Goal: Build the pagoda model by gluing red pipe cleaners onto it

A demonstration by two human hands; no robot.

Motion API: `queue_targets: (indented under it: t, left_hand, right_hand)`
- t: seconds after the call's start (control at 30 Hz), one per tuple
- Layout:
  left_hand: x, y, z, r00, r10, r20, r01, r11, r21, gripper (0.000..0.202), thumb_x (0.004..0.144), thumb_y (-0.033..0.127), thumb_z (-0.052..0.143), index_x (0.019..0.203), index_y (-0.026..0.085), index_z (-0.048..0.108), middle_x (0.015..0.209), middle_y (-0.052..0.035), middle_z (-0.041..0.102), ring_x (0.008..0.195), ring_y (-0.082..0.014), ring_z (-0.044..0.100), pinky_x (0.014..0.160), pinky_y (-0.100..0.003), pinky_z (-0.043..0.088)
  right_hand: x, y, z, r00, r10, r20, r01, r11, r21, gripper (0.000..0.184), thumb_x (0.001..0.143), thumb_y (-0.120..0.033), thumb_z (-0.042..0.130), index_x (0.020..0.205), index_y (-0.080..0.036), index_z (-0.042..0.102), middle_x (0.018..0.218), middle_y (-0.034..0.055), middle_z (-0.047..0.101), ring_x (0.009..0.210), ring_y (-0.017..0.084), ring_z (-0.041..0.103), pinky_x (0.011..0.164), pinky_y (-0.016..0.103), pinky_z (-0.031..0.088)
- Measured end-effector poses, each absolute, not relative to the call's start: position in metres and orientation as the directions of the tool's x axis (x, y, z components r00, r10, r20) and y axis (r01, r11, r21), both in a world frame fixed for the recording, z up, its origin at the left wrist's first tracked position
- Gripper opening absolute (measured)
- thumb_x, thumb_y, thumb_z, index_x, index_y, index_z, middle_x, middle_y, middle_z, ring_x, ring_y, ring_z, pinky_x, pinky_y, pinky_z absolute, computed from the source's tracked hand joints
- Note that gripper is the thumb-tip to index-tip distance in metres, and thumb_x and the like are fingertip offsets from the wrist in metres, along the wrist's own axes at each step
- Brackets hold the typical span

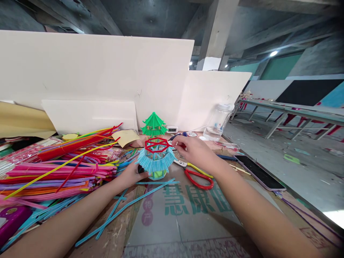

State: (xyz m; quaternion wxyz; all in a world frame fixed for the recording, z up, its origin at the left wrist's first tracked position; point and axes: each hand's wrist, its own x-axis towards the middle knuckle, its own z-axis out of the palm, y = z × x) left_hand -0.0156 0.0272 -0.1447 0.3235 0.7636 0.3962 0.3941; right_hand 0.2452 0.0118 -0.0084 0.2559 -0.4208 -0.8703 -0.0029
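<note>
A small pavilion model made of light blue pipe cleaners stands on the table, topped by a red hexagonal frame. My left hand holds the model at its lower left side, fingers curled against it. My right hand reaches in from the right and pinches the right edge of the red frame with its fingertips. A green pipe-cleaner roof stands just behind the model.
A big heap of coloured pipe cleaners fills the left. Red-handled scissors lie under my right wrist. A phone lies at the right edge, a clear jar behind. White boards back the table.
</note>
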Motion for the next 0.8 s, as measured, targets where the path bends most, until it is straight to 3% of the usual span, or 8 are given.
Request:
queue_targets:
  t: [0.17,0.3,0.4,0.57,0.67,0.8]
  left_hand:
    - [-0.017,0.027,-0.146,0.362,0.850,0.382,0.379,-0.509,0.773,0.045,0.074,0.040,0.074,0.111,0.017,0.064,0.098,-0.0093,0.073,0.090,-0.0267,0.067,0.090,-0.046,0.053]
    - [-0.022,0.030,-0.149,0.312,0.831,0.460,0.434,-0.555,0.710,0.040,0.073,0.037,0.074,0.107,0.019,0.067,0.120,-0.0126,0.066,0.114,-0.0334,0.058,0.105,-0.052,0.041]
    - [-0.025,0.034,-0.150,0.301,0.814,0.496,0.460,-0.580,0.673,0.038,0.076,0.038,0.071,0.110,0.021,0.067,0.128,-0.0115,0.062,0.125,-0.0338,0.050,0.110,-0.051,0.035]
    - [-0.028,0.036,-0.152,0.302,0.795,0.526,0.518,-0.600,0.610,0.043,0.080,0.039,0.066,0.119,0.022,0.064,0.131,-0.0115,0.060,0.126,-0.0320,0.050,0.109,-0.048,0.037]
    - [-0.029,0.036,-0.153,0.307,0.779,0.547,0.531,-0.617,0.581,0.042,0.080,0.037,0.065,0.118,0.022,0.065,0.129,-0.0116,0.061,0.124,-0.0317,0.051,0.108,-0.047,0.037]
    - [-0.030,0.035,-0.154,0.318,0.759,0.567,0.563,-0.633,0.531,0.040,0.079,0.034,0.065,0.117,0.022,0.065,0.125,-0.0111,0.063,0.122,-0.0315,0.052,0.107,-0.048,0.038]
  right_hand:
    - [0.247,0.012,-0.009,-0.538,0.726,0.428,0.706,0.666,-0.242,0.017,0.090,-0.014,0.048,0.093,-0.022,0.063,0.084,-0.0007,0.068,0.069,0.013,0.057,0.060,0.023,0.031]
    - [0.251,0.007,-0.001,-0.540,0.744,0.392,0.710,0.654,-0.262,0.014,0.090,-0.018,0.052,0.095,-0.023,0.064,0.083,-0.0011,0.069,0.069,0.013,0.058,0.061,0.023,0.033]
    - [0.256,0.002,0.010,-0.499,0.773,0.391,0.716,0.622,-0.317,0.014,0.092,-0.025,0.053,0.094,-0.022,0.066,0.085,0.0003,0.070,0.073,0.015,0.060,0.065,0.024,0.037]
    - [0.252,-0.002,0.017,-0.471,0.769,0.432,0.668,0.631,-0.395,0.011,0.091,-0.022,0.055,0.088,-0.020,0.065,0.086,0.0012,0.070,0.078,0.016,0.061,0.070,0.026,0.041]
    - [0.245,-0.001,0.011,-0.475,0.739,0.478,0.667,0.656,-0.352,0.009,0.091,-0.021,0.056,0.090,-0.020,0.065,0.088,0.0013,0.068,0.078,0.016,0.059,0.069,0.027,0.040]
    - [0.238,0.000,0.000,-0.582,0.530,0.616,0.594,0.795,-0.123,0.021,0.093,-0.014,0.050,0.099,-0.021,0.069,0.097,0.0071,0.064,0.093,0.021,0.055,0.080,0.033,0.041]
